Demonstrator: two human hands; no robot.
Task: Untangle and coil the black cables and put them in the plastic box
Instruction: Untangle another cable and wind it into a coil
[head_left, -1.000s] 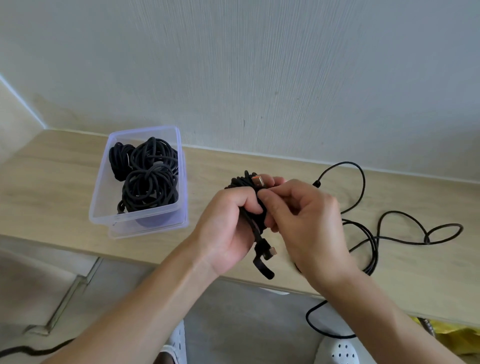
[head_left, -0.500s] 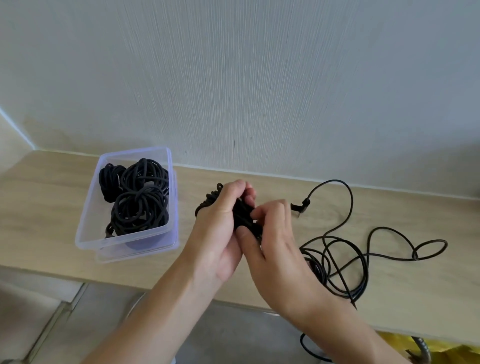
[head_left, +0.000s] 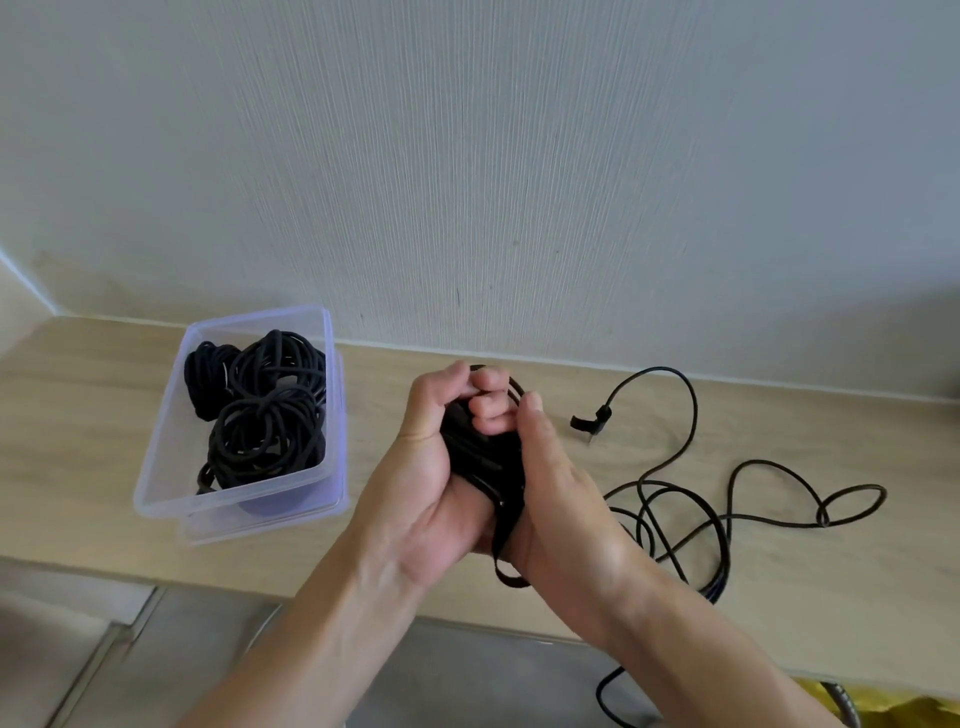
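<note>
**Left hand** (head_left: 431, 467): right of the plastic box (head_left: 156, 467), palm towards the camera. Its fingers (head_left: 488, 395) are curled tightly round a cable bundle (head_left: 483, 462).

**Right hand** (head_left: 561, 499): on the bundle's far side from the box. The thumb is pressed against the bundle; its other fingers are hidden behind it.

**Cable bundle**: black, thin and round in section, wound compact, clasped between both hands above the worktop (head_left: 78, 415). A flat black strap (head_left: 504, 561) hangs from it in a loop between the wrists.

**Plastic box**: clear, rectangular with rounded corners, lidless, on the worktop. It holds coiled cables (head_left: 265, 415), matt black, in round hanks.

**Loose cable** (head_left: 727, 499): black, sprawled in open loops on the worktop well right of the box, beyond the hands. An angled plug (head_left: 589, 421) ends it.

**Worktop**: pale wood grain.

**Wall** (head_left: 519, 156): behind the box, finely ribbed, off-white.
</note>
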